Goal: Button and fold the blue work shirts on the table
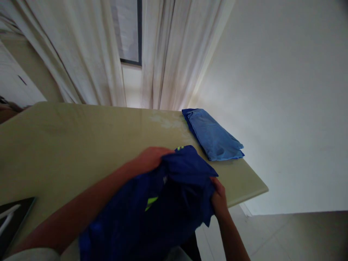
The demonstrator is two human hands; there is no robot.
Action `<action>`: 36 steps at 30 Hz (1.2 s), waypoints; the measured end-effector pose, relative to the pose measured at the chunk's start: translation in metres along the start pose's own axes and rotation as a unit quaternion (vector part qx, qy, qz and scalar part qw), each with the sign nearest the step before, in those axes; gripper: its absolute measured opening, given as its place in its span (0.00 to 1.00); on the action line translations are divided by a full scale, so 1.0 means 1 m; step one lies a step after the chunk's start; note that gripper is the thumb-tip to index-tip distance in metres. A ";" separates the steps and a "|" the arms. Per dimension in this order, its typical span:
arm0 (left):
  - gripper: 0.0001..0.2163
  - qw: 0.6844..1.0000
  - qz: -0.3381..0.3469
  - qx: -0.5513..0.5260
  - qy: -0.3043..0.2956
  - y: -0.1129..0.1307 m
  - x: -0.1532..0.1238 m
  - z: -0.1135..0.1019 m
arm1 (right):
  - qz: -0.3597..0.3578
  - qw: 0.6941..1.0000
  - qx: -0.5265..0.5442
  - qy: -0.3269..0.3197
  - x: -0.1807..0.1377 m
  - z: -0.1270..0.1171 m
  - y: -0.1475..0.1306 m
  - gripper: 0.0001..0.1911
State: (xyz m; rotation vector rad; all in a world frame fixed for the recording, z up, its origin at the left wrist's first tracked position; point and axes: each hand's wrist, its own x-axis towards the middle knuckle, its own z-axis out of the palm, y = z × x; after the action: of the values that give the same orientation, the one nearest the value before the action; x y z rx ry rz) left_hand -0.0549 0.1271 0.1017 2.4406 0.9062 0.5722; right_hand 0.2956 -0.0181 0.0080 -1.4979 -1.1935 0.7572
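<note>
A dark blue garment (174,206) with small yellow-green marks hangs bunched in front of me, over the near edge of the table. What kind of garment it is I cannot tell. My left hand (153,158) is closed on its upper edge, with the fingertips partly hidden in the cloth. On the right side, my right hand (219,195) grips the same cloth, thumb outward and other fingers mostly behind it. Beyond the right hand, a folded light blue garment (214,136) lies on top of a darker blue one at the table's right end.
The pale yellowish table (89,145) stretches away to the left, its right corner near the white wall (288,108). A dark flat item (20,214) with a white strip lies at the lower left. Light curtains (92,54) hang behind the table.
</note>
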 end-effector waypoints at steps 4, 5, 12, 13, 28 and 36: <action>0.23 0.915 -0.223 0.091 0.323 -0.074 -0.013 -0.091 | 0.047 0.995 0.029 0.080 0.000 -0.010 -0.002 0.17; 0.26 0.877 -0.279 0.131 0.368 -0.087 -0.021 -0.104 | 0.064 0.994 0.025 0.085 -0.001 -0.013 0.000 0.17; 0.17 0.921 -0.311 0.185 0.148 -0.091 -0.060 -0.040 | 0.006 0.985 -0.139 0.102 -0.007 -0.017 0.003 0.33; 0.18 0.934 -0.303 0.163 0.095 -0.089 -0.061 -0.022 | -0.019 0.982 -0.163 0.088 -0.005 -0.017 0.001 0.33; 0.32 0.944 -0.213 0.237 0.082 -0.169 -0.021 0.015 | 0.048 0.868 -0.200 -0.451 0.021 -0.017 -0.106 0.31; 0.30 0.939 -0.242 0.238 0.060 -0.168 -0.023 0.016 | -0.252 0.842 -0.366 -0.305 0.079 0.130 -0.090 0.30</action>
State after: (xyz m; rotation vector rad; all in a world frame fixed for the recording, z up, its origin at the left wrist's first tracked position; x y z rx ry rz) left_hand -0.1442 0.2194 -0.0098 2.4463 1.8057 0.3476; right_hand 0.1757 0.0970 0.0678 -1.4291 -2.4583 0.4178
